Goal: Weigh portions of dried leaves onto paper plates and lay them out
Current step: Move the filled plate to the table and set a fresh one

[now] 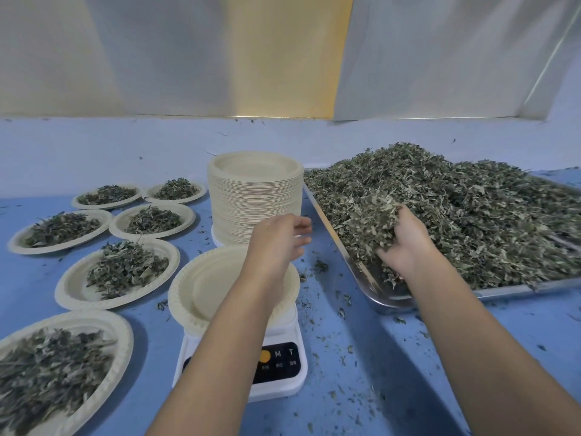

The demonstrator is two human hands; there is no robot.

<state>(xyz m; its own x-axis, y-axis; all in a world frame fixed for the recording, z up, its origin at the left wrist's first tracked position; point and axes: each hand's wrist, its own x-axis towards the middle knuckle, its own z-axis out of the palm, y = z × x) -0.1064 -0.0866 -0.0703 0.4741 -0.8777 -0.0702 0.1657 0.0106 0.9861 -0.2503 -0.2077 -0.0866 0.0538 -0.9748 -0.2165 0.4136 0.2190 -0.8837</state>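
An empty paper plate sits on the white kitchen scale in the middle. My left hand hovers over the plate's far rim, fingers loosely curled and holding nothing. My right hand grips a clump of dried leaves at the near left part of the big leaf heap on the metal tray. Behind the scale stands a tall stack of paper plates.
Several filled paper plates lie on the blue table at left, among them one at the near left and one beside the scale. Leaf crumbs are scattered around the scale and tray. A pale wall runs along the back.
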